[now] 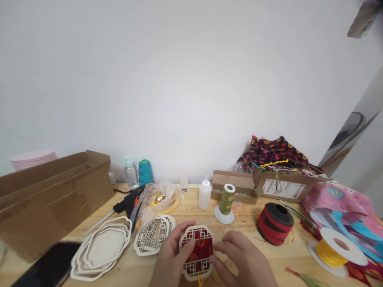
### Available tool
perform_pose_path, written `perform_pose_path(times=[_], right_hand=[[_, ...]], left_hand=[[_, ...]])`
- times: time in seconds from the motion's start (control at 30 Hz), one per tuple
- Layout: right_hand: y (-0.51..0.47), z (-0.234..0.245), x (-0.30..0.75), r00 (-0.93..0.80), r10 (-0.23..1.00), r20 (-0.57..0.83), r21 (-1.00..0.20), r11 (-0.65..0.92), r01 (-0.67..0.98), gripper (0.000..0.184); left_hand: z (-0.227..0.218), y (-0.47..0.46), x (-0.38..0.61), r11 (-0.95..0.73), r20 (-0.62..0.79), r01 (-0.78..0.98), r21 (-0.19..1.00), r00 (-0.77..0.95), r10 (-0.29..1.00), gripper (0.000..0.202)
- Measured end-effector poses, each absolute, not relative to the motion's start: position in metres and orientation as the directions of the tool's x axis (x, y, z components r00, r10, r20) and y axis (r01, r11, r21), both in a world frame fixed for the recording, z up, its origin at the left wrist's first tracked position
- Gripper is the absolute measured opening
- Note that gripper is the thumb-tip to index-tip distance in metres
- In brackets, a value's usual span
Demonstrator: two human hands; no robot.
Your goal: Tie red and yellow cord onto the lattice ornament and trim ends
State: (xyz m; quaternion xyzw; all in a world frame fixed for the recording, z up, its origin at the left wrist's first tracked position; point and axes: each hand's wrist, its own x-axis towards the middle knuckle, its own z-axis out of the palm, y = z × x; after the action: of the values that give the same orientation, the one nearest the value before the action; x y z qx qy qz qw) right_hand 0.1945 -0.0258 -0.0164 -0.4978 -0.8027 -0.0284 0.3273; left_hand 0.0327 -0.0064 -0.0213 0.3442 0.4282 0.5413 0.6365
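My left hand (175,255) grips a small wooden lattice frame (198,230) by its left side, thumb across the front. Dark red patterned fabric (202,249) shows through the frame's middle, and a yellow cord (200,281) hangs at its bottom. At the frame's right edge is my right hand (239,259), fingers curled, with fingertips and thumb closed on that edge. Left of my hands lie more cut-out lattice frames (146,239), stacked loosely. Farther left are several plain wooden outline frames (86,259), one upon another.
A black glue gun (127,203) lies beside a plastic bag (163,195). Behind the hands stand a white squeeze bottle (205,195) and an olive thread spool (228,199). A red ribbon roll (273,227) and a yellow cord spool (329,253) are rightward. A cardboard box (60,199) stands left.
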Motion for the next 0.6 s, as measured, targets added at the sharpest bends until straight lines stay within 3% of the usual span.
perform_pose_path(times=[0.1,0.17,0.23,0.3,0.37,0.47,0.53,0.6], right_hand=[[-0.012,-0.017,0.179,-0.246,0.776,0.581,-0.207,0.433,0.877,0.006],[-0.008,-0.023,0.173,-0.233,0.733,0.639,-0.197,0.448,0.872,0.011],[-0.006,-0.028,0.174,-0.208,0.749,0.629,-0.288,0.473,0.833,0.014],[-0.005,-0.027,0.179,-0.187,0.837,0.515,-0.474,0.459,0.752,0.015],[-0.004,-0.024,0.187,-0.173,0.921,0.349,-0.688,0.377,0.62,0.012],[-0.002,-0.022,0.195,-0.224,0.967,0.12,-0.941,0.183,0.286,0.014],[-0.001,-0.024,0.196,-0.31,0.951,0.02,-0.999,0.03,0.026,0.023],[0.0,-0.028,0.196,-0.398,0.916,-0.056,-0.982,-0.122,-0.142,0.032]], left_hand=[[-0.027,-0.005,0.03,0.165,-0.139,-0.337,0.927,0.099,0.985,0.037],[-0.03,-0.004,0.029,0.152,-0.127,-0.288,0.945,0.104,0.986,0.04],[-0.031,-0.002,0.027,0.143,-0.123,-0.245,0.959,0.094,0.988,0.044],[-0.032,0.0,0.025,0.15,-0.131,-0.204,0.967,0.101,0.986,0.045],[-0.033,0.002,0.022,0.148,-0.136,-0.107,0.983,0.11,0.985,0.042],[-0.035,0.004,0.019,0.042,-0.077,0.219,0.975,0.156,0.985,0.034],[-0.035,0.003,0.017,-0.075,-0.02,0.427,0.901,0.214,0.977,0.033],[-0.032,0.001,0.017,-0.185,0.056,0.541,0.82,0.245,0.968,0.033]])
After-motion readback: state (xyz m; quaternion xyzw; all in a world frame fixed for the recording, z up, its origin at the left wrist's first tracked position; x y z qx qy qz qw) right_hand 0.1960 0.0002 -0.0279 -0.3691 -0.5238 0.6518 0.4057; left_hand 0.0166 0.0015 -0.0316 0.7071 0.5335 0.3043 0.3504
